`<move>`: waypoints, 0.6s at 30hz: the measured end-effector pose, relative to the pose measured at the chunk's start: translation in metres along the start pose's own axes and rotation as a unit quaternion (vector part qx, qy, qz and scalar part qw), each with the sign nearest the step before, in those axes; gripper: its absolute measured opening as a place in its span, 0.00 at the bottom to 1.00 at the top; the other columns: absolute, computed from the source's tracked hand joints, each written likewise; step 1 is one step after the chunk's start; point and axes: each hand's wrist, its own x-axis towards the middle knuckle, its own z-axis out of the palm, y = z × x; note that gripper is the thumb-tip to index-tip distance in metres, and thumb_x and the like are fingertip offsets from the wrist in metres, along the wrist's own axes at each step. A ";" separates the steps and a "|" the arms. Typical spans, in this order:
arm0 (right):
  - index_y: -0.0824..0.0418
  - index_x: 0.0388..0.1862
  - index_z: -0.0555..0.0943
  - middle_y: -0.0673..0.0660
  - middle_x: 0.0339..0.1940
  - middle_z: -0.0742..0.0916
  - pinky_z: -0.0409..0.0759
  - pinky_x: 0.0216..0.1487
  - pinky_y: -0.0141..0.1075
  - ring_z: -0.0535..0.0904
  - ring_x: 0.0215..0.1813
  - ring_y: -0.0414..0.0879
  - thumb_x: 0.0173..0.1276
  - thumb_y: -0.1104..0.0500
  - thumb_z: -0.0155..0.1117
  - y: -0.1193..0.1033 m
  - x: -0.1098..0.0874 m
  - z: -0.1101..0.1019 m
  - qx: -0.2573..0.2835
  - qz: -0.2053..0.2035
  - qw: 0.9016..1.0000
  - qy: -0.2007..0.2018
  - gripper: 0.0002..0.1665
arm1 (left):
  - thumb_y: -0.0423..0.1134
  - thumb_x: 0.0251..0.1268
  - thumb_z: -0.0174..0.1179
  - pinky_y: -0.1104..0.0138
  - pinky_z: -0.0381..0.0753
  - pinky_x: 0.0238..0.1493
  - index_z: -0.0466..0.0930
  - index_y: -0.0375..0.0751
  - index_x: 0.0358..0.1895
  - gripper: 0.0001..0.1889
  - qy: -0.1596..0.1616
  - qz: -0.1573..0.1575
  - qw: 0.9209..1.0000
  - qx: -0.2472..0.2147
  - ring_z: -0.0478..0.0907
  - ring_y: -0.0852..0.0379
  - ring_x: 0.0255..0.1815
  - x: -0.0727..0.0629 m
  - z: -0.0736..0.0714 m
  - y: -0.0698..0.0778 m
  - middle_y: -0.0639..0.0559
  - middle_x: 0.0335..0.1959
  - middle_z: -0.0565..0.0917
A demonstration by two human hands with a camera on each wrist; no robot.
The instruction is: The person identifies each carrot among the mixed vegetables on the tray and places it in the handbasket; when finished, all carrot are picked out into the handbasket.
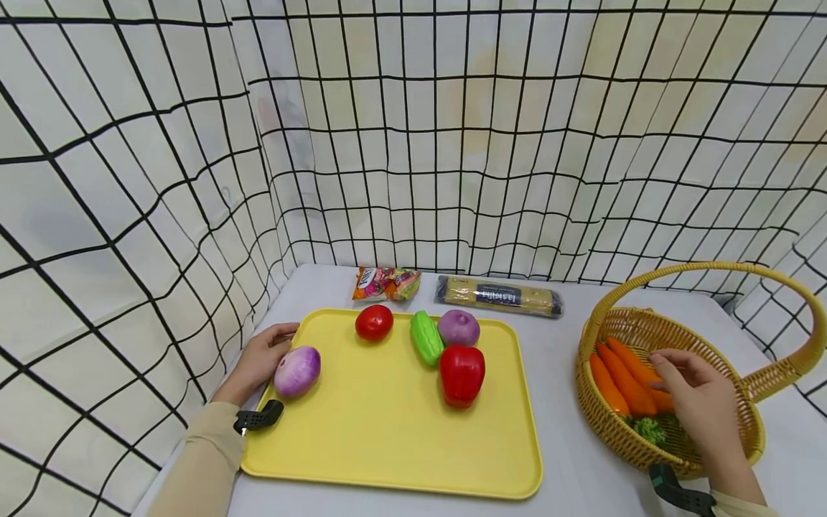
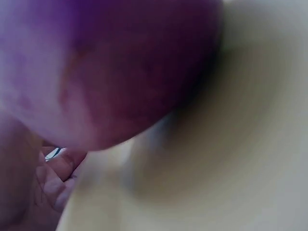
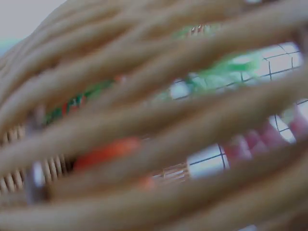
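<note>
My left hand (image 1: 261, 359) rests along the left edge of the yellow tray (image 1: 381, 452), its fingers loosely bent. Beside it on the tray lies a purple onion (image 1: 297, 372), which fills much of the left wrist view. My right hand (image 1: 704, 398) reaches into the wicker basket (image 1: 597, 424) on the right, fingers loosely curved above several orange carrots (image 1: 625, 384). Nothing shows between its fingers. A green leafy tuft (image 1: 650, 431) sits below the carrots. In the right wrist view, the basket's weave covers most of the frame, with fingers and a carrot (image 3: 108, 153) behind it.
The tray also bears a tomato (image 1: 374, 323), a green cucumber (image 1: 426, 337), a second purple onion (image 1: 459, 328) and a red bell pepper (image 1: 461, 375). Behind it lie a colourful snack bag (image 1: 386, 283) and a pasta packet (image 1: 499, 296). The basket's handle (image 1: 711, 267) arches high. Black netting (image 1: 461, 151) surrounds the table.
</note>
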 end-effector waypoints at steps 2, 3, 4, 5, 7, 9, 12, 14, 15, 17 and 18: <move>0.64 0.48 0.81 0.36 0.37 0.85 0.82 0.30 0.28 0.84 0.31 0.34 0.72 0.54 0.61 -0.004 -0.002 0.001 0.044 -0.007 0.998 0.032 0.15 | 0.37 0.77 0.45 0.56 0.69 0.63 0.63 0.31 0.70 0.23 -0.010 0.005 1.000 -0.013 0.69 0.39 0.66 0.000 -0.003 0.002 0.32 0.66 0.71; 0.65 0.47 0.81 0.38 0.37 0.86 0.82 0.30 0.27 0.84 0.31 0.34 0.71 0.55 0.62 -0.006 -0.004 0.002 0.074 -0.011 0.996 0.045 0.14 | 0.38 0.78 0.44 0.55 0.70 0.63 0.61 0.30 0.71 0.24 -0.017 0.007 1.000 -0.019 0.69 0.38 0.66 0.000 -0.005 0.003 0.31 0.67 0.70; 0.66 0.46 0.81 0.41 0.37 0.87 0.82 0.31 0.27 0.84 0.32 0.34 0.71 0.57 0.62 -0.010 -0.005 0.003 0.108 -0.014 0.993 0.051 0.13 | 0.38 0.78 0.43 0.55 0.71 0.62 0.59 0.29 0.72 0.25 -0.025 0.006 0.999 -0.022 0.68 0.38 0.66 -0.001 -0.008 0.005 0.31 0.68 0.69; 0.68 0.46 0.81 0.44 0.37 0.87 0.82 0.32 0.26 0.84 0.32 0.35 0.71 0.58 0.62 -0.014 -0.006 0.004 0.137 -0.018 0.989 0.056 0.13 | 0.39 0.79 0.43 0.56 0.72 0.62 0.58 0.28 0.72 0.26 -0.031 0.007 0.999 -0.022 0.69 0.37 0.65 -0.003 -0.011 0.008 0.30 0.68 0.68; 0.72 0.45 0.80 0.50 0.38 0.88 0.82 0.34 0.26 0.84 0.34 0.37 0.70 0.61 0.62 -0.025 -0.009 0.009 0.187 -0.032 0.980 0.054 0.13 | 0.38 0.79 0.42 0.56 0.75 0.60 0.55 0.26 0.72 0.26 -0.041 0.013 0.999 -0.022 0.69 0.36 0.64 -0.006 -0.019 0.015 0.28 0.68 0.66; 0.74 0.45 0.79 0.53 0.38 0.87 0.82 0.35 0.26 0.84 0.35 0.39 0.71 0.63 0.61 -0.037 -0.011 0.014 0.201 -0.059 0.977 0.042 0.13 | 0.38 0.79 0.42 0.56 0.75 0.59 0.55 0.26 0.72 0.26 -0.045 0.022 0.999 -0.001 0.70 0.36 0.64 -0.008 -0.027 0.026 0.29 0.68 0.67; 0.76 0.45 0.78 0.52 0.38 0.87 0.82 0.37 0.26 0.83 0.36 0.40 0.72 0.65 0.59 -0.058 -0.011 0.023 0.182 -0.117 0.976 0.000 0.12 | 0.38 0.79 0.42 0.51 0.72 0.61 0.56 0.27 0.72 0.26 -0.050 0.049 0.997 0.027 0.69 0.36 0.64 -0.007 -0.035 0.048 0.29 0.68 0.68; 0.75 0.44 0.79 0.52 0.38 0.87 0.81 0.37 0.26 0.82 0.35 0.40 0.72 0.67 0.57 -0.072 -0.009 0.031 0.153 -0.164 0.974 -0.027 0.10 | 0.40 0.79 0.43 0.47 0.69 0.63 0.56 0.29 0.73 0.26 -0.055 0.065 0.995 0.050 0.68 0.35 0.65 -0.006 -0.038 0.068 0.31 0.68 0.68; 0.73 0.44 0.79 0.52 0.38 0.87 0.81 0.37 0.25 0.82 0.35 0.40 0.72 0.67 0.57 -0.080 -0.008 0.037 0.145 -0.184 0.971 -0.041 0.08 | 0.41 0.79 0.44 0.45 0.68 0.63 0.57 0.31 0.73 0.26 -0.059 0.073 0.994 0.059 0.68 0.36 0.66 -0.005 -0.038 0.079 0.33 0.68 0.68; 0.71 0.43 0.81 0.52 0.38 0.87 0.81 0.38 0.25 0.82 0.34 0.41 0.71 0.68 0.58 -0.097 -0.005 0.052 0.113 -0.221 0.967 -0.063 0.07 | 0.42 0.79 0.45 0.43 0.66 0.64 0.59 0.34 0.73 0.26 -0.067 0.086 0.991 0.083 0.67 0.36 0.67 -0.002 -0.038 0.102 0.35 0.69 0.68; 0.69 0.42 0.82 0.52 0.38 0.87 0.81 0.39 0.25 0.82 0.35 0.41 0.70 0.68 0.59 -0.106 -0.004 0.061 0.090 -0.240 0.964 -0.069 0.07 | 0.43 0.79 0.45 0.43 0.66 0.64 0.60 0.36 0.73 0.26 -0.072 0.092 0.988 0.098 0.67 0.37 0.67 0.000 -0.036 0.115 0.37 0.69 0.69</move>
